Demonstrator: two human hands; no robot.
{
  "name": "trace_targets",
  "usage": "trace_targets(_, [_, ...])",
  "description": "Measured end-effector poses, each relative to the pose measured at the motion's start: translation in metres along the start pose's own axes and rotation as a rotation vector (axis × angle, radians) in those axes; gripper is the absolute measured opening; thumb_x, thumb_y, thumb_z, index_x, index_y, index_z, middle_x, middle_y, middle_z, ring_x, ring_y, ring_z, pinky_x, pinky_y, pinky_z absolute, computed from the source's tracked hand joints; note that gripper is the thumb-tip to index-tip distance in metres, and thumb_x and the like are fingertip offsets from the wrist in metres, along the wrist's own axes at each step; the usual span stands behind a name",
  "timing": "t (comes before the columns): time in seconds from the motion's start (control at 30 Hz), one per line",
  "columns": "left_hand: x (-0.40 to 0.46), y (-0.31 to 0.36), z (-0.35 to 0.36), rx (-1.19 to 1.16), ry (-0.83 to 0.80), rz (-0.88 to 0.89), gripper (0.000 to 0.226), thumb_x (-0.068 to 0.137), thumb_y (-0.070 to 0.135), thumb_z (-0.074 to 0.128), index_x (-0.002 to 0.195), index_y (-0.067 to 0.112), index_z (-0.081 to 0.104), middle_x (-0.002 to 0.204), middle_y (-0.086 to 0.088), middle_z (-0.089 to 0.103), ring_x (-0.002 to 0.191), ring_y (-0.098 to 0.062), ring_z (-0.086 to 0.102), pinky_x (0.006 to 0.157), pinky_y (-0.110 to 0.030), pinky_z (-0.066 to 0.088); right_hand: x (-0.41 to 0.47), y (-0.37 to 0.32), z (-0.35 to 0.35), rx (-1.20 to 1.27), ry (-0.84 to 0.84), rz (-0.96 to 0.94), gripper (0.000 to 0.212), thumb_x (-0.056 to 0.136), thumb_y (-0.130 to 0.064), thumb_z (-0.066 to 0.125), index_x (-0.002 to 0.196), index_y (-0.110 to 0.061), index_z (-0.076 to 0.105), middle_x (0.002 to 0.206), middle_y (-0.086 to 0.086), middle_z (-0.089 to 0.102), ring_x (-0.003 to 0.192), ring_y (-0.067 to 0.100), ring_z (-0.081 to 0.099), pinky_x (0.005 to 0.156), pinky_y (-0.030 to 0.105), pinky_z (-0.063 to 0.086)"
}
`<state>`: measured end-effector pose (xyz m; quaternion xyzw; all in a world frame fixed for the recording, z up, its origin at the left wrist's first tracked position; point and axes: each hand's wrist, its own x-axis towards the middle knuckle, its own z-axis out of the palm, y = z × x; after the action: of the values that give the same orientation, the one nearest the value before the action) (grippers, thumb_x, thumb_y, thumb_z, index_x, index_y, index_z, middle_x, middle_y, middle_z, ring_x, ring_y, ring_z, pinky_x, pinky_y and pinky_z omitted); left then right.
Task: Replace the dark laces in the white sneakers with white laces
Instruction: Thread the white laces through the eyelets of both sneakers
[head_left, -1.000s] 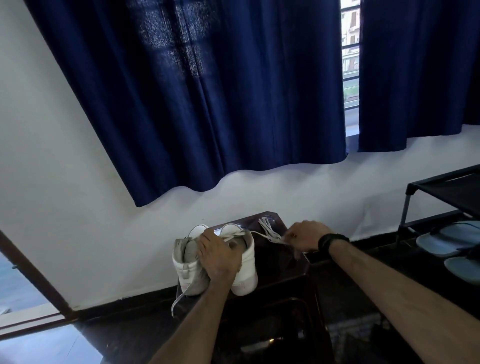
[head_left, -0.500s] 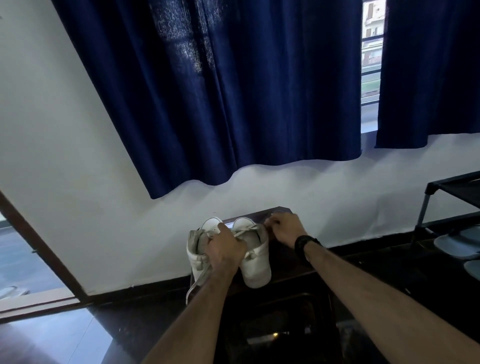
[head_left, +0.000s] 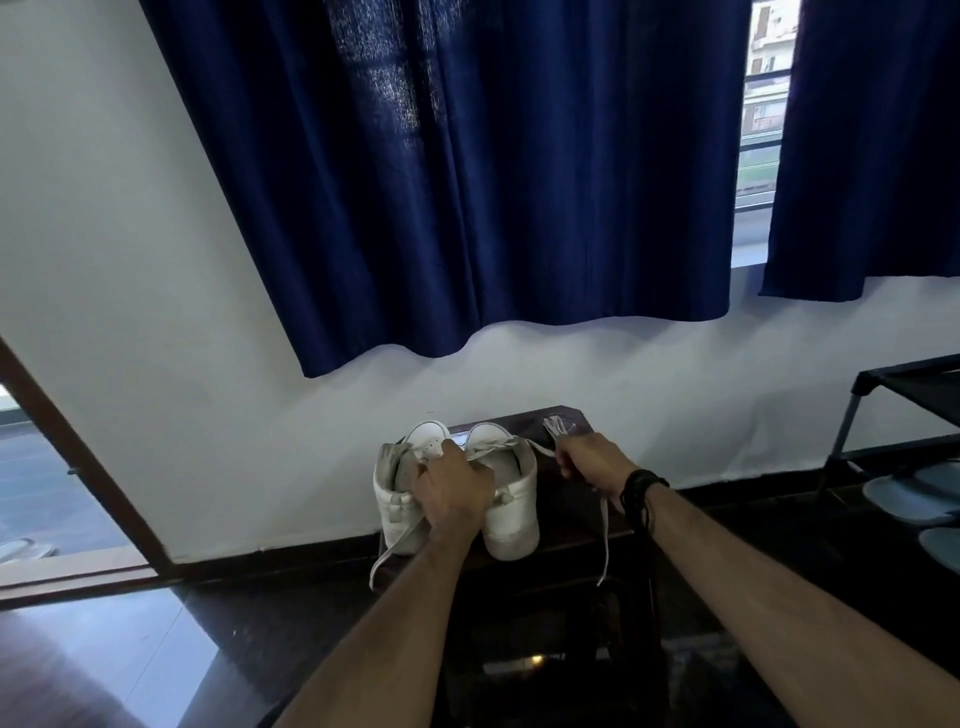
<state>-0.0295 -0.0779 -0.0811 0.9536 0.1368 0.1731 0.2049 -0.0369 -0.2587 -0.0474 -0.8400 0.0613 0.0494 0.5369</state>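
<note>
Two white sneakers stand heel-toward-me on a dark wooden stool (head_left: 571, 525): the left sneaker (head_left: 397, 506) and the right sneaker (head_left: 511, 512). My left hand (head_left: 452, 488) lies over the gap between them, fingers curled onto their tops. My right hand (head_left: 592, 462), to the right of the shoes, grips a white lace (head_left: 605, 530) that runs from the right sneaker's top and hangs below my fist. A small bundle of white laces (head_left: 556, 427) lies at the stool's back right. Another lace end (head_left: 389, 551) dangles off the left sneaker.
A white wall and dark blue curtains (head_left: 467, 182) are behind the stool. A black shoe rack (head_left: 893, 415) holding grey slippers (head_left: 914, 488) stands at the right. An open doorway with a brown frame (head_left: 78, 467) is at the left. The floor is dark and glossy.
My right hand went to the right sneaker's top, then pulled away to the right, drawing the white lace out so its end now hangs below my fist. My left hand stayed on the shoes.
</note>
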Motion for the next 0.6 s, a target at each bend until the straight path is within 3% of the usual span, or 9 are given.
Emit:
trace_targets(0.13, [-0.002,0.002,0.005,0.006,0.041,-0.007,0.031,0.079,0.022,0.054,0.107,0.01,0.051,0.099,-0.014,0.071,0.095,-0.035,0.066,0.094,-0.037,0.039,-0.002,0.007,-0.008,-0.082,-0.037,0.004,0.034,0.086,-0.024,0.05,0.053,-0.019,0.051,0.051,-0.003,0.058,0.052,0.012,0.048,0.057,0.023,0.035])
trace_targets(0.27, [-0.001,0.004,-0.001,-0.005,-0.01,-0.009,0.029,0.083,0.023,0.053,0.109,0.011,0.051,0.106,-0.013,0.07,0.101,-0.035,0.064,0.085,-0.035,0.041,-0.005,0.008,-0.003,-0.237,-0.16,0.013,0.033,0.09,-0.026,0.048,0.062,-0.016,0.064,0.065,0.003,0.068,0.056,0.016,0.062,0.049,0.017,0.041])
trace_targets(0.33, [0.004,0.001,-0.003,-0.022,-0.063,0.04,0.028,0.086,0.028,0.053,0.109,0.011,0.052,0.106,-0.01,0.069,0.104,-0.034,0.063,0.085,-0.036,0.042,-0.001,0.005,0.009,-0.284,-0.115,-0.013,0.04,0.096,-0.038,0.045,0.069,-0.015,0.062,0.069,0.002,0.068,0.061,0.017,0.065,0.049,0.017,0.042])
trace_targets(0.43, [0.018,-0.003,-0.014,-0.213,-0.251,0.057,0.025,0.087,0.032,0.056,0.1,0.011,0.062,0.097,-0.002,0.068,0.096,-0.024,0.062,0.084,-0.032,0.045,0.011,-0.004,0.027,-0.384,-0.021,-0.113,0.04,0.095,-0.054,0.043,0.083,-0.019,0.058,0.095,0.007,0.068,0.089,0.024,0.065,0.076,0.027,0.049])
trace_targets(0.5, [0.034,-0.008,-0.025,-0.292,-0.403,0.113,0.015,0.087,0.019,0.059,0.087,0.011,0.072,0.084,0.002,0.065,0.086,-0.014,0.059,0.078,-0.026,0.042,0.015,-0.008,0.036,-0.507,0.014,-0.154,0.034,0.096,-0.049,0.043,0.092,-0.019,0.059,0.109,0.009,0.066,0.106,0.029,0.06,0.088,0.034,0.048])
trace_targets(0.6, [0.053,-0.025,-0.039,-0.33,-0.538,0.152,0.008,0.081,0.006,0.07,0.084,0.005,0.078,0.079,-0.003,0.06,0.08,-0.013,0.053,0.076,-0.026,0.045,0.013,-0.009,0.046,-0.506,0.089,-0.216,0.025,0.097,-0.026,0.046,0.099,-0.008,0.064,0.11,0.014,0.066,0.107,0.031,0.059,0.078,0.028,0.04])
